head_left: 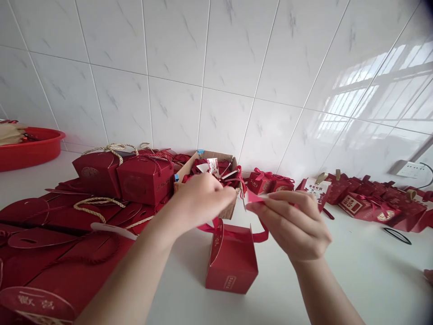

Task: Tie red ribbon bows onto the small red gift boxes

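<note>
A small red gift box stands on the white table, below and between my hands, with a red ribbon looped over its top. My left hand is closed above the box; its fingertips are turned away, and red ribbon shows just beyond them. My right hand pinches a small pink-and-white paper tag between thumb and fingers, close to the left fingertips. Behind my left hand lies an open cardboard box with red ribbons and printed tags in it.
Red boxes with rope handles are piled at the left. Several small decorated boxes line the wall at the right, near a black loop. A red basin stands far left, with another person's hand over it.
</note>
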Demonstrator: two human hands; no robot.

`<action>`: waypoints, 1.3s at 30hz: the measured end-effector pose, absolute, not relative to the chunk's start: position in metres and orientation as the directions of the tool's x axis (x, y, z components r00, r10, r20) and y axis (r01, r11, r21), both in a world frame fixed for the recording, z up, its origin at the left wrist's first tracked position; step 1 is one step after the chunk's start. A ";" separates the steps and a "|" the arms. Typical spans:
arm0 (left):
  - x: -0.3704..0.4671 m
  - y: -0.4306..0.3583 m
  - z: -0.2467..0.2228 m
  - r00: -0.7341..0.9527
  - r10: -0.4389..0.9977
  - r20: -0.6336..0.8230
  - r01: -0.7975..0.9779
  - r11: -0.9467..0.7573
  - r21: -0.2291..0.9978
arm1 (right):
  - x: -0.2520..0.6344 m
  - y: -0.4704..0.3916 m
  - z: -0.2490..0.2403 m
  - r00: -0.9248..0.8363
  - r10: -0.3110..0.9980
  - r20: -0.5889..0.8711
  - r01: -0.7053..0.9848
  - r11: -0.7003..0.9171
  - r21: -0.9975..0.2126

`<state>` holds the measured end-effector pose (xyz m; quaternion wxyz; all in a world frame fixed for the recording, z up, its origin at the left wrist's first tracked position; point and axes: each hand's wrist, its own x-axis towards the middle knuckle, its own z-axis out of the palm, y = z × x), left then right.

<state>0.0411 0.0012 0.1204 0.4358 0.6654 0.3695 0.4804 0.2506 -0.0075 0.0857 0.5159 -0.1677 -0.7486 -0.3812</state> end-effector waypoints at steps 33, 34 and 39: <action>0.042 -0.016 0.147 0.551 0.758 0.349 0.000 -0.418 0.908 | 0.257 -0.014 0.104 0.084 0.385 0.919 0.553 0.749 -0.364; 0.042 -0.016 0.147 0.549 0.759 0.351 -0.006 -0.416 0.909 | 0.256 -0.015 0.105 0.091 0.396 0.914 0.532 0.757 -0.380; 0.043 -0.015 0.145 0.570 0.738 0.362 -0.040 -0.415 0.909 | 0.252 -0.023 0.106 0.154 0.532 0.833 0.393 0.741 -0.545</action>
